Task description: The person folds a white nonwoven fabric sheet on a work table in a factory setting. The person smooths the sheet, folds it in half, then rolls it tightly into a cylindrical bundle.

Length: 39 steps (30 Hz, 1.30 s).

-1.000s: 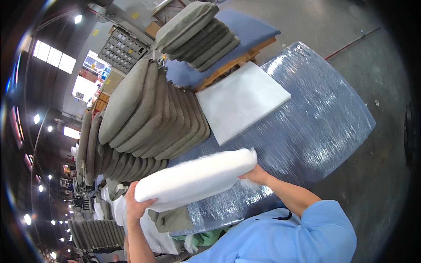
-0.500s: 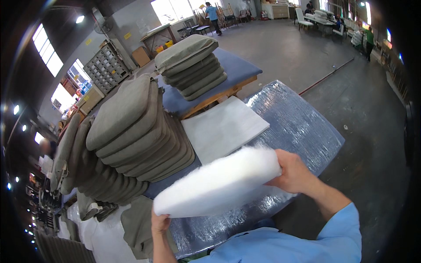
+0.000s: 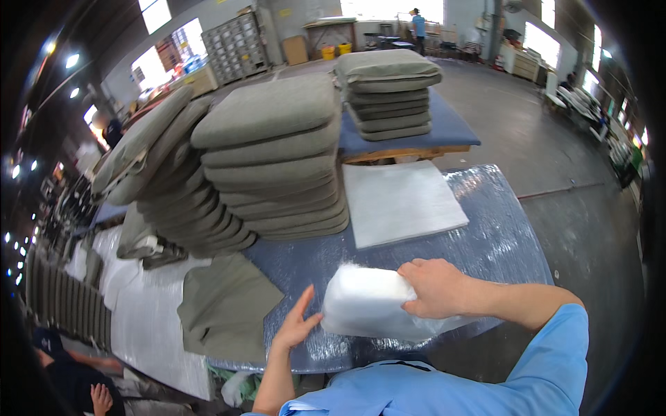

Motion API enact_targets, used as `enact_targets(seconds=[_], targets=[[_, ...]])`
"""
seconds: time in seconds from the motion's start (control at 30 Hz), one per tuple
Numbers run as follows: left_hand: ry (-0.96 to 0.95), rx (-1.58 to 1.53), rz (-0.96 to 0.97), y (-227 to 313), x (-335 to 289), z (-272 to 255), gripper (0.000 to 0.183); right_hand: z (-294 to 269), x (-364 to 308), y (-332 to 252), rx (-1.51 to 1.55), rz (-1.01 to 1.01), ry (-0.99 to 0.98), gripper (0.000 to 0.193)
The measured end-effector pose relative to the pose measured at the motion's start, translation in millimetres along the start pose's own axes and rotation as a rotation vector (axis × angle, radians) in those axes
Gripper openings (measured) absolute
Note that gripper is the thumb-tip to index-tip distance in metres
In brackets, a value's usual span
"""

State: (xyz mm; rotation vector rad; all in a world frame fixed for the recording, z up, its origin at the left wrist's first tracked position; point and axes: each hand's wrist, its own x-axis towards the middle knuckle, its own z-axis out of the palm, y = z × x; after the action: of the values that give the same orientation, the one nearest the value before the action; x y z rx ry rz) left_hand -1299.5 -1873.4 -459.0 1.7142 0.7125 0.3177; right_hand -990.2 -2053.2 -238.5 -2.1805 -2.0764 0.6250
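A white padded cushion insert (image 3: 368,305) with fluffy wadding on its upper edge is held above the film-covered table (image 3: 485,270). Thin translucent material hangs at its lower right. My right hand (image 3: 438,288) grips its upper right side, thumb in front. At the insert's left end is my left hand (image 3: 297,324), its fingers stretched out and apart; whether the fingertips touch it I cannot tell. Left of that hand lies a flat grey-green fabric piece (image 3: 225,305). Beyond the insert, a flat stack of white sheets (image 3: 402,204) rests on the table.
Tall stacks of grey-green cushions (image 3: 277,159) stand at the left and middle. A shorter cushion stack (image 3: 388,97) sits on a blue-topped table (image 3: 454,125) behind. At lower left, a person in dark clothing (image 3: 76,378) is close by. Another person (image 3: 418,31) stands far back.
My left hand has come off the insert's left end and opened. My right hand still holds the insert, which now looks shorter and more compact. The view has turned leftward.
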Motion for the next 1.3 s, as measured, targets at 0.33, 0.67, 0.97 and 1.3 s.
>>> enact_targets(seconds=[0.33, 0.67, 0.97, 1.3], targets=[[0.050, -0.454, 0.257, 77.7, -36.1, -8.5, 0.127, -30.5, 56.7, -11.8, 0.381, -0.279, -0.092, 0.045], [0.006, -0.355, 0.447, 64.8, -45.4, -20.4, 0.070, 12.3, 78.4, -66.3, 0.019, -0.642, 0.092, 0.033], [0.145, -0.317, 0.477, 78.3, -47.4, -12.4, 0.017, 43.0, 74.8, -79.0, 0.076, -0.694, 0.184, 0.022], [0.237, -0.182, 0.145, 115.1, -43.2, -2.3, 0.010, 57.4, 102.7, -49.5, 0.749, -0.130, -0.344, 0.023]])
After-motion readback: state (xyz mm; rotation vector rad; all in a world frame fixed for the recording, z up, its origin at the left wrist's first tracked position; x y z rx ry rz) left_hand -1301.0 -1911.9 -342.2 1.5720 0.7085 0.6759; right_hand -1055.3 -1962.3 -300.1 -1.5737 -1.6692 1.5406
